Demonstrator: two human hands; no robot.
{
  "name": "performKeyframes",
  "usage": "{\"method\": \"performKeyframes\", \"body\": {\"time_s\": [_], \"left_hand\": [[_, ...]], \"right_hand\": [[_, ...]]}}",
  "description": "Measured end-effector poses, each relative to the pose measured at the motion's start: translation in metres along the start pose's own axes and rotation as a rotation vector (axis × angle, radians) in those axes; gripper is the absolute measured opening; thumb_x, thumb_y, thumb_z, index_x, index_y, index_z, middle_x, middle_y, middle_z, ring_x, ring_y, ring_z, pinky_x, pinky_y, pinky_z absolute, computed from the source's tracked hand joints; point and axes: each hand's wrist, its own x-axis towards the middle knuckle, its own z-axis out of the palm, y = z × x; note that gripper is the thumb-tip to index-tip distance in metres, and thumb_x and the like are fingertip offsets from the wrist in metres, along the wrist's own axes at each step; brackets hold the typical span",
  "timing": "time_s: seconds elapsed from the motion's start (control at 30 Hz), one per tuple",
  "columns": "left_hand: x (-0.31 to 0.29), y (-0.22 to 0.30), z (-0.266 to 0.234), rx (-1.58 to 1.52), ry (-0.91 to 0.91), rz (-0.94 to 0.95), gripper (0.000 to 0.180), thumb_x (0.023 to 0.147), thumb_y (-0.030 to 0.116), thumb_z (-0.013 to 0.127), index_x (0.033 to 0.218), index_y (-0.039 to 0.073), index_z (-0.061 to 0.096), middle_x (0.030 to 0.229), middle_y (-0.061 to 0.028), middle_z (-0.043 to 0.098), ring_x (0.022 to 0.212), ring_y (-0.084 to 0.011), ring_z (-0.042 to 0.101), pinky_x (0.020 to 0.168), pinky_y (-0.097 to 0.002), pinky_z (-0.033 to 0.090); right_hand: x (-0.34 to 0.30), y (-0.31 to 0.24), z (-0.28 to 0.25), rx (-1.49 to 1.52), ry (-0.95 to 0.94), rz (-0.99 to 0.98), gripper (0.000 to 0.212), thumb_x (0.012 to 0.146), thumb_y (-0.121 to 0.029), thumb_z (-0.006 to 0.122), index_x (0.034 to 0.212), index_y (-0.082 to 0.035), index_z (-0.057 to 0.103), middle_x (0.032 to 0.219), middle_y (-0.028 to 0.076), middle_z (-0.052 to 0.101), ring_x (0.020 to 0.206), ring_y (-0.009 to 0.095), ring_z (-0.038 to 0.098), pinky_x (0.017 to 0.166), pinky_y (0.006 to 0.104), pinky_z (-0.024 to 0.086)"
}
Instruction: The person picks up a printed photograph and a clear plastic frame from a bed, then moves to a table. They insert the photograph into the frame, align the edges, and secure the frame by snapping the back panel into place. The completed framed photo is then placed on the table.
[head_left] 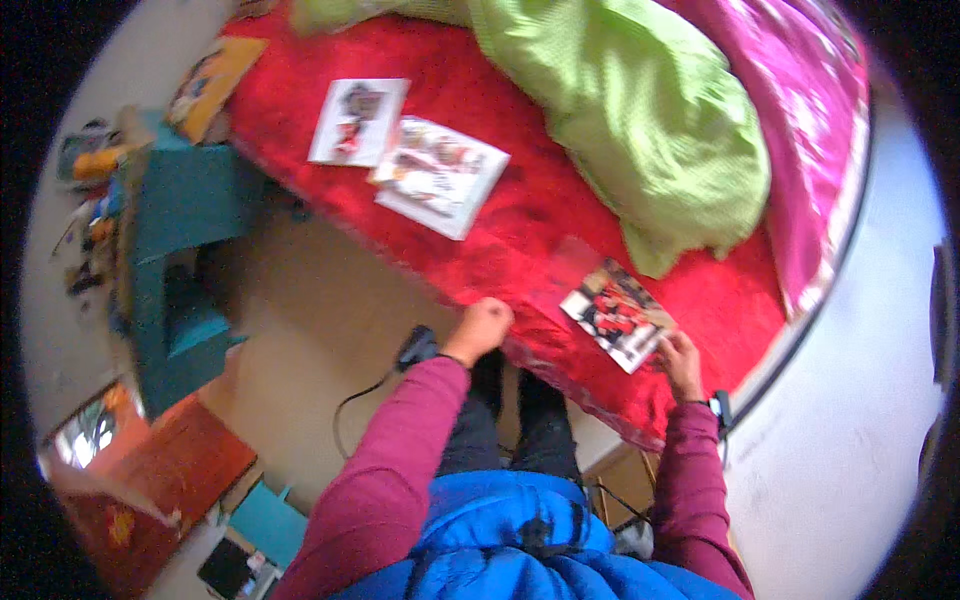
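On the red bedspread (520, 190), at the right, lies a glossy photo print (618, 312) with dark, red and white areas. My right hand (683, 362) pinches its near right corner between thumb and fingers. Close to the bed's front edge is my left hand (482, 328), its fingers curled closed; whatever they may hold is hidden. Farther left on the bed are two white picture sheets: one with several small colourful images (443, 180), the other with a single figure (358, 122). Their near corners meet or slightly overlap.
A green cover (640, 130) and a pink shiny blanket (800, 150) are heaped at the far right of the bed. Left of it stands a teal table (190, 200) with small items. A brown cabinet (180, 470) and a black cable (345, 405) are at the lower left.
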Motion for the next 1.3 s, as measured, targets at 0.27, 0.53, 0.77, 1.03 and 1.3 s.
{"method": "performKeyframes", "body": {"time_s": [0.27,0.53,0.77,1.03,1.3], "left_hand": [[0.005,-0.006,0.009,0.023,-0.024,-0.096,0.026,0.089,0.024,0.063,0.099,0.001,0.069,0.092,-0.0173,0.072,0.089,-0.0275,0.069,0.081,-0.0385,0.053],[0.015,0.010,0.015,0.012,0.010,-0.053,0.018,0.093,0.019,0.061,0.100,0.002,0.067,0.083,-0.0037,0.066,0.074,-0.0119,0.060,0.066,-0.0295,0.049],[0.018,0.039,0.020,0.093,0.204,0.105,0.026,0.091,0.017,0.062,0.109,-0.002,0.065,0.101,-0.0141,0.068,0.091,-0.0228,0.066,0.083,-0.0352,0.052],[0.033,0.062,0.032,0.173,0.151,0.164,0.031,0.089,0.018,0.062,0.113,-0.002,0.064,0.106,-0.0197,0.065,0.096,-0.0299,0.066,0.086,-0.0390,0.053],[0.052,0.046,0.044,0.235,0.136,0.169,0.031,0.089,0.017,0.063,0.113,-0.003,0.065,0.099,-0.0165,0.070,0.093,-0.0257,0.068,0.085,-0.0359,0.053]], "right_hand": [[-0.029,-0.013,-0.011,0.079,0.082,0.076,0.011,0.097,-0.016,0.058,0.099,-0.005,0.059,0.084,0.007,0.067,0.062,0.014,0.062,0.056,0.0262,0.048],[0.000,-0.008,0.028,0.021,0.005,0.039,0.013,0.093,-0.014,0.059,0.097,-0.002,0.061,0.077,0.003,0.064,0.061,0.013,0.062,0.053,0.0273,0.051],[0.015,-0.015,0.053,-0.031,0.023,-0.024,0.013,0.095,-0.014,0.057,0.096,-0.002,0.061,0.079,0.003,0.066,0.062,0.011,0.061,0.055,0.0267,0.049],[0.023,-0.012,0.059,-0.198,0.102,-0.096,0.020,0.090,-0.017,0.060,0.093,0.003,0.064,0.075,0.011,0.070,0.066,0.016,0.068,0.060,0.0330,0.054],[0.027,0.006,0.062,-0.190,0.106,-0.100,0.021,0.091,-0.018,0.061,0.094,0.002,0.064,0.076,0.010,0.069,0.069,0.017,0.068,0.063,0.0337,0.054]]}}
